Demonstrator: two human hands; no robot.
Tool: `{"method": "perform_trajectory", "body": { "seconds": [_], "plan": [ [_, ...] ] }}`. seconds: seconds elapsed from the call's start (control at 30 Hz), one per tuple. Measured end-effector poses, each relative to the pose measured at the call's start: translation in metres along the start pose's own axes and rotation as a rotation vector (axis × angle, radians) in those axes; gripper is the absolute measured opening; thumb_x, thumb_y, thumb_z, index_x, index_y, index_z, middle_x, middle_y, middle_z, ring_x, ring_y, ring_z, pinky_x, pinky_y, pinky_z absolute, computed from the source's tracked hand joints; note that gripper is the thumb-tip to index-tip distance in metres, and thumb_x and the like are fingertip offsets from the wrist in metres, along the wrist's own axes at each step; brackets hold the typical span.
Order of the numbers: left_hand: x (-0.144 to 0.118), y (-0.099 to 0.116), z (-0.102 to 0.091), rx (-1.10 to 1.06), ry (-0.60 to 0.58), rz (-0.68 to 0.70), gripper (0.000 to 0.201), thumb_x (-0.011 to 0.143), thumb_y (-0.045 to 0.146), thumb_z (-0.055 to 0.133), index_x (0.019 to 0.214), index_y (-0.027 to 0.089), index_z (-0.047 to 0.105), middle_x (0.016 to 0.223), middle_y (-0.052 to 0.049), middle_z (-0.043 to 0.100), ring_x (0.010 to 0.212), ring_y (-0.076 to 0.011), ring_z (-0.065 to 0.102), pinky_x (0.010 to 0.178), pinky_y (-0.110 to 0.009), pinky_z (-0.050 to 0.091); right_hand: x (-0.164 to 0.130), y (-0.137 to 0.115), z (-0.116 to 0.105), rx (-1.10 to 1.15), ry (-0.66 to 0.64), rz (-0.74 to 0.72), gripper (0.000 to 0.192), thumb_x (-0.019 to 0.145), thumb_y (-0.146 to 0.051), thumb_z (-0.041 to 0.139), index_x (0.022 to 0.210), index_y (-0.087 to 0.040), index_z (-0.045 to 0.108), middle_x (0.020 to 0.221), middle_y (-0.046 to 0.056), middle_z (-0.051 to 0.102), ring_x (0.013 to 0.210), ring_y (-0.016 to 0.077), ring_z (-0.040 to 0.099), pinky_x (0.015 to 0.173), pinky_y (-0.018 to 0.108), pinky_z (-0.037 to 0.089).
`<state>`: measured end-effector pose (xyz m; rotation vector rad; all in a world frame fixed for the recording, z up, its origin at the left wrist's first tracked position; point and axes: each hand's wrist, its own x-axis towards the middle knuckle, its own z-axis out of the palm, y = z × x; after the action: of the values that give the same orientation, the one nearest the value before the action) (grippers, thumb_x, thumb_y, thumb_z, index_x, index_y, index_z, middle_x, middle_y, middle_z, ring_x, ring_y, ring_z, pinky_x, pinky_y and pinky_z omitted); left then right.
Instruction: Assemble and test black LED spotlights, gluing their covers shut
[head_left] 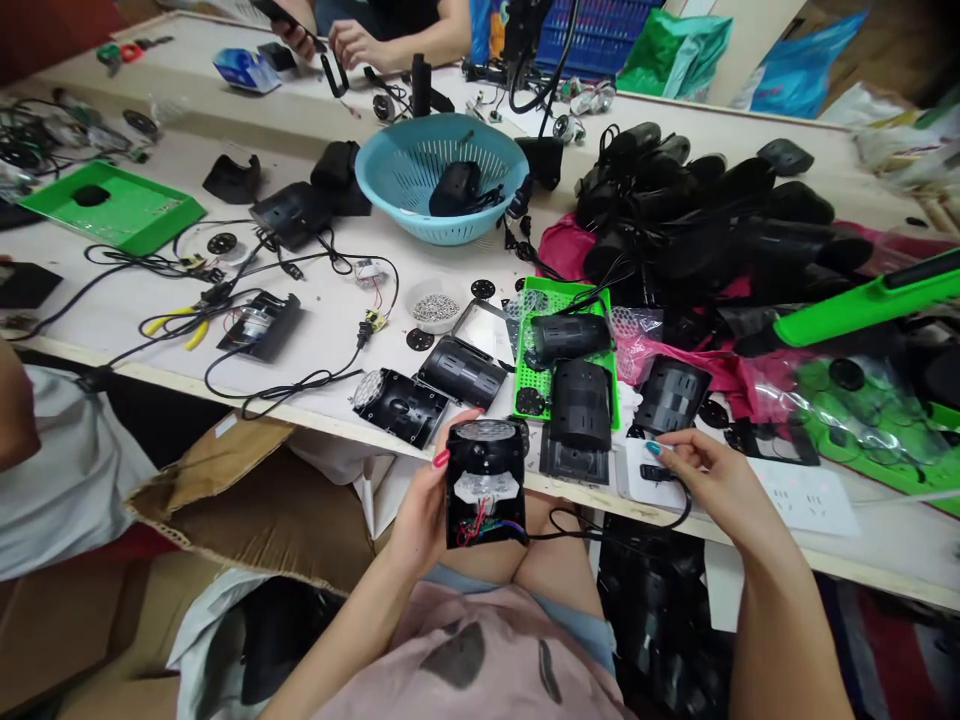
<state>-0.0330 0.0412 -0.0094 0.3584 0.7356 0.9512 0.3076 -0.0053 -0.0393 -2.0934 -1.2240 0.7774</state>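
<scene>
In my left hand (420, 510) is an open black plastic housing (486, 435), held upright by its side over my lap. A clear-white part and red and blue wires (480, 520) show inside it, below a round grille. My right hand (709, 475) has thumb and forefinger pinched at a black plug (655, 472) on a white socket block (634, 488). A black cord (577, 525) loops from the plug toward the housing. Just ahead, black cylindrical housings (580, 405) lie on and around a green perforated tray (525, 375).
A blue colander (442, 225) holds a black unit. Nearby are a bowl of small screws (436, 306), yellow-handled pliers (176, 322) and cords. Black housings (697, 220) are heaped at right, beside a white power strip (806, 497). Another person's hands (352, 45) work across the table.
</scene>
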Motion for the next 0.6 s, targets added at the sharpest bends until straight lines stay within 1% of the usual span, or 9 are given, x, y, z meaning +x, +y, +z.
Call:
{"method": "perform_trajectory", "body": {
  "seconds": [0.13,0.27,0.33,0.4,0.43,0.47,0.5,0.57,0.6],
  "plan": [
    [0.0,0.002,0.0,0.064,-0.022,0.044,0.049,0.082,0.038,0.066,0.128,0.022,0.063,0.122,-0.006,0.069,0.122,-0.0311,0.058,0.105,-0.035,0.041,0.002,0.003,0.002,-0.009,0.034,0.025,0.05,0.07,-0.065,0.068,0.085,-0.018,0.07,0.061,0.001,0.052,0.058,0.0167,0.046,0.054,0.03,0.037],
    [0.0,0.006,0.0,0.135,-0.097,0.033,0.054,0.081,0.04,0.068,0.132,0.022,0.061,0.127,-0.007,0.066,0.125,-0.0329,0.055,0.104,-0.035,0.041,-0.001,0.001,0.002,0.005,0.101,0.071,0.046,0.069,-0.062,0.068,0.084,-0.019,0.071,0.065,0.003,0.058,0.058,0.0171,0.048,0.053,0.031,0.038],
    [-0.001,0.007,0.0,0.159,-0.11,0.024,0.055,0.081,0.042,0.069,0.132,0.022,0.06,0.129,-0.008,0.065,0.125,-0.0334,0.055,0.103,-0.035,0.041,-0.011,-0.011,0.004,0.039,0.204,0.081,0.042,0.073,-0.059,0.067,0.088,-0.02,0.07,0.071,0.005,0.062,0.063,0.0192,0.053,0.058,0.032,0.043],
    [-0.001,0.006,-0.001,0.169,-0.112,0.026,0.055,0.082,0.044,0.069,0.132,0.022,0.06,0.13,-0.008,0.065,0.126,-0.0336,0.055,0.103,-0.035,0.041,-0.028,-0.034,0.009,0.089,0.344,0.05,0.033,0.078,-0.053,0.067,0.092,-0.023,0.069,0.079,0.005,0.064,0.072,0.0209,0.059,0.067,0.034,0.048],
    [-0.001,0.005,-0.001,0.169,-0.11,0.03,0.055,0.083,0.045,0.068,0.132,0.022,0.06,0.13,-0.009,0.065,0.125,-0.0337,0.055,0.103,-0.035,0.041,-0.039,-0.049,0.014,0.116,0.391,0.009,0.027,0.081,-0.049,0.068,0.092,-0.025,0.069,0.082,0.004,0.064,0.074,0.0206,0.06,0.071,0.034,0.049],
    [-0.001,0.003,-0.001,0.167,-0.105,0.034,0.054,0.084,0.046,0.066,0.132,0.022,0.06,0.13,-0.009,0.065,0.126,-0.0338,0.055,0.104,-0.036,0.041,-0.05,-0.066,0.019,0.15,0.381,-0.063,0.019,0.083,-0.044,0.069,0.091,-0.026,0.069,0.086,0.004,0.065,0.077,0.0202,0.061,0.072,0.033,0.049],
    [-0.001,0.002,-0.001,0.164,-0.096,0.039,0.053,0.085,0.047,0.064,0.132,0.022,0.06,0.131,-0.009,0.065,0.126,-0.0339,0.054,0.106,-0.037,0.04,-0.06,-0.083,0.026,0.197,0.32,-0.159,0.012,0.085,-0.039,0.07,0.089,-0.027,0.069,0.087,0.004,0.064,0.078,0.0199,0.061,0.071,0.032,0.05],
    [0.0,-0.002,0.001,0.167,-0.071,0.065,0.051,0.088,0.05,0.06,0.132,0.022,0.061,0.131,-0.009,0.065,0.129,-0.0342,0.052,0.11,-0.038,0.038,-0.077,-0.114,0.04,0.286,0.11,-0.33,0.003,0.088,-0.029,0.069,0.085,-0.028,0.07,0.086,0.003,0.063,0.08,0.0192,0.062,0.067,0.03,0.05],
    [0.0,-0.003,0.002,0.176,-0.065,0.081,0.052,0.089,0.051,0.058,0.132,0.022,0.062,0.132,-0.009,0.064,0.131,-0.0343,0.051,0.112,-0.038,0.036,-0.083,-0.128,0.047,0.319,0.023,-0.368,0.005,0.088,-0.026,0.069,0.084,-0.028,0.07,0.085,0.003,0.063,0.078,0.0182,0.063,0.065,0.028,0.051]
  ]
}}
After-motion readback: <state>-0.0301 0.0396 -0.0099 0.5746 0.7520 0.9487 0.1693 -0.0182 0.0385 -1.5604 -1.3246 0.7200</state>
